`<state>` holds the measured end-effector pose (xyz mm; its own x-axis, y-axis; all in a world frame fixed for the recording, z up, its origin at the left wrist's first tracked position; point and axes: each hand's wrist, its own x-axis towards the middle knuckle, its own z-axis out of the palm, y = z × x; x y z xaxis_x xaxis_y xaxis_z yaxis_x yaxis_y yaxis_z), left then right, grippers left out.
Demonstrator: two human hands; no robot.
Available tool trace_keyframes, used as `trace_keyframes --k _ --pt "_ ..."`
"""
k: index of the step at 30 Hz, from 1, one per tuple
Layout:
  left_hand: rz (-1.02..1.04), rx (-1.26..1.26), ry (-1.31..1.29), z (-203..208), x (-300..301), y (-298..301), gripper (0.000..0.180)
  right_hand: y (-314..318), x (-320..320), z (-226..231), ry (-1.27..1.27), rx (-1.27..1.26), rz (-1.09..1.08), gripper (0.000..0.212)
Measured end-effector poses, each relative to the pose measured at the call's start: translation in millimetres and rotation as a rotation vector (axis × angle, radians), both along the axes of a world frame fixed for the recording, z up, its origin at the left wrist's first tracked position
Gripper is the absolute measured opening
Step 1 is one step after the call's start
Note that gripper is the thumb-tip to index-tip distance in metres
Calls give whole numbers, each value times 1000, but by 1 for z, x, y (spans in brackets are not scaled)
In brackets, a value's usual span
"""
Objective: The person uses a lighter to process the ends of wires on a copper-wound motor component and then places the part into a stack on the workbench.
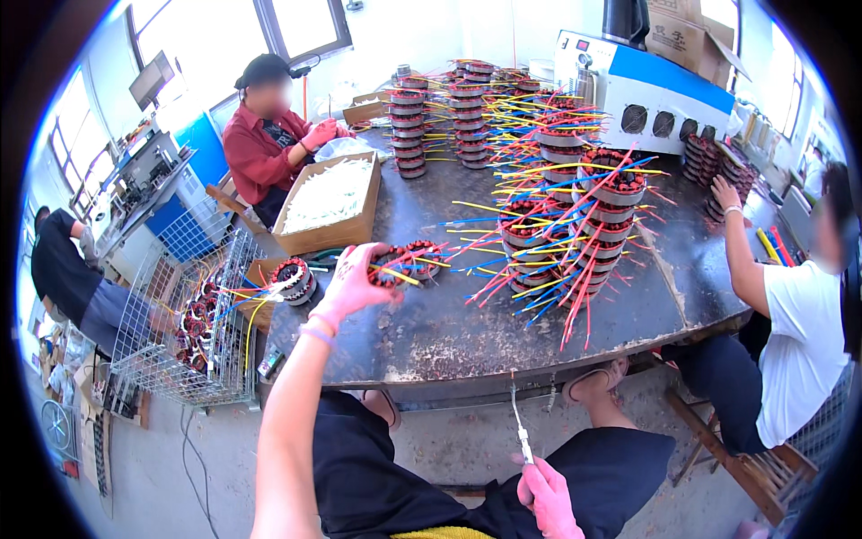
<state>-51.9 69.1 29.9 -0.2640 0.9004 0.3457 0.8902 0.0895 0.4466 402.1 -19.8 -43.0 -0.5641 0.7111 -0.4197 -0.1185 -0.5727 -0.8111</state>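
Note:
My left hand [348, 286], in a pink glove, reaches over the near left part of the table. Its fingers close on the edge of a motor stator [384, 272] with dark red windings and a yellow lead. Touching or just beside that one is a second stator [420, 260]. Low in front of my lap, my right hand [549, 499], also in pink, grips a slim white-handled tool [525, 446]. A thin pale shaft or cord runs up from the tool toward the table's edge; I cannot tell which.
Tall stacks of stators [603, 216] with red, blue and yellow leads cover the table's middle. A carton [330, 193] of white pieces stands back left, by a wire basket [193, 332]. One co-worker [269, 148] sits across, another [795, 332] at right. A blue-white machine [646, 99] stands behind.

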Motion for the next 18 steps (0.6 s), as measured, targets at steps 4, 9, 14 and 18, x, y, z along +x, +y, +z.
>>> trace_keyframes --k 4,9,14,18 --pt "71 3 -38 -8 -15 44 89 2 3 38 -144 117 -45 27" --pt "14 -58 -76 -24 -14 77 89 4 18 29 -164 102 -78 25" --pt "29 -121 -96 -32 -12 82 94 8 25 29 -175 82 -59 25" --pt "-26 -179 103 -35 -18 82 107 9 32 31 -160 88 -46 24"
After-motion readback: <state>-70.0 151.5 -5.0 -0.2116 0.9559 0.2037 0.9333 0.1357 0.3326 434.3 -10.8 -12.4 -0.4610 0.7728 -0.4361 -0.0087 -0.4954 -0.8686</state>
